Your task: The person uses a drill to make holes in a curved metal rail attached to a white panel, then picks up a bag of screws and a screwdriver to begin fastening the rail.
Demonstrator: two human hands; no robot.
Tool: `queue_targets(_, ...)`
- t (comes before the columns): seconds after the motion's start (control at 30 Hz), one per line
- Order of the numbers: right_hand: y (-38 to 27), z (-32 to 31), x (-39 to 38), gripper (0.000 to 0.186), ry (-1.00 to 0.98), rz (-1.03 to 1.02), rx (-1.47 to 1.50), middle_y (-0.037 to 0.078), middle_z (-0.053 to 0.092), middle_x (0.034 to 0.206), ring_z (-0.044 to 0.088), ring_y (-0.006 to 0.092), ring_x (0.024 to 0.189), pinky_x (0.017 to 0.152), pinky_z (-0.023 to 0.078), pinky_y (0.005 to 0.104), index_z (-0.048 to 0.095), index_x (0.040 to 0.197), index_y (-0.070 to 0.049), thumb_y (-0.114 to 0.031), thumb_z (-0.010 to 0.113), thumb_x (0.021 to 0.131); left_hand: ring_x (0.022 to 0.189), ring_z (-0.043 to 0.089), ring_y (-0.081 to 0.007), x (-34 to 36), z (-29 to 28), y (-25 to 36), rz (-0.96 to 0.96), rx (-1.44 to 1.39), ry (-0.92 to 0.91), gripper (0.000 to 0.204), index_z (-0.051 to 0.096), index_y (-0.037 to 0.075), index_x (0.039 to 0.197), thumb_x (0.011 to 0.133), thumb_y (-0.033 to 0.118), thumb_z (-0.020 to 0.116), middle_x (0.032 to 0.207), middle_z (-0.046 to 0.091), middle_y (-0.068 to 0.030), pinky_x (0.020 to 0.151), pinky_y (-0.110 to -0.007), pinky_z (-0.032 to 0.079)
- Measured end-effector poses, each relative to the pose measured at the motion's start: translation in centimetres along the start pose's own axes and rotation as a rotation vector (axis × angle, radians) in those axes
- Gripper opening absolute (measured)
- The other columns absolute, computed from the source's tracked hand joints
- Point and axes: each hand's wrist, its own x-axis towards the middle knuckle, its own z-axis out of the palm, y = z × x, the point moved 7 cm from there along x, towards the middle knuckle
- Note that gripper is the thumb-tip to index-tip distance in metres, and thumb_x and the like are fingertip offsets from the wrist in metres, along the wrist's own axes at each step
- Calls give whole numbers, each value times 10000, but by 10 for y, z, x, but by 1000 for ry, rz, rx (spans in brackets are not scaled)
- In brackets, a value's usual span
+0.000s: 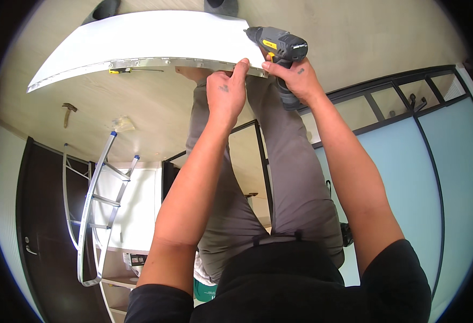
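drill [283, 47], dark grey with a yellow patch, sits in my right hand [296, 78], grip wrapped around its handle, nose pointing left at the end of the white panel [139, 37]. my left hand [225, 94] pinches the panel's lower edge just beside it, fingertips on the metal strip [155, 63] along that edge. my grey trousers [279, 177] stretch out below. a folding ladder [99, 204] leans off to the left, well apart.

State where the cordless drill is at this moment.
In the head view, the cordless drill is upper centre-right, gripped by the right hand, its tip at the white panel's right end.
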Motion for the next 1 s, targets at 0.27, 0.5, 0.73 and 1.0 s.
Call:
queue_targets(0.27,6,2,0,270,25,109,102,40,754,916,694,156,839,773,539,329,758,1074,-8,-221,786,909,626,467,-174,5,5,2,39,-4,-15,661,571,-70,663,967,486,758,613,519,-70,638,-391,464)
queue_targets(0.5,1,5,-3,240,40,79,142,44,754,941,693,150,840,778,532,322,762,1075,-18,-207,776,928,639,527,-213,4,0,7,3,39,-23,649,614,-97,705,947,487,756,640,580,-110,684,-405,499)
queue_targets(0.73,8,7,-2,274,-13,101,112,30,739,1041,674,126,898,815,537,308,749,1187,-21,-140,771,941,760,704,-263,6,-2,4,50,21,-30,567,798,-73,882,932,489,743,763,743,-167,803,-388,555)
queue_targets(1.0,4,10,-2,282,-35,53,-51,26,748,992,688,129,874,819,547,307,746,1149,-22,-169,832,924,889,666,-175,8,-4,-4,-50,38,-124,566,814,-73,1095,932,466,752,999,813,-129,851,-329,513)
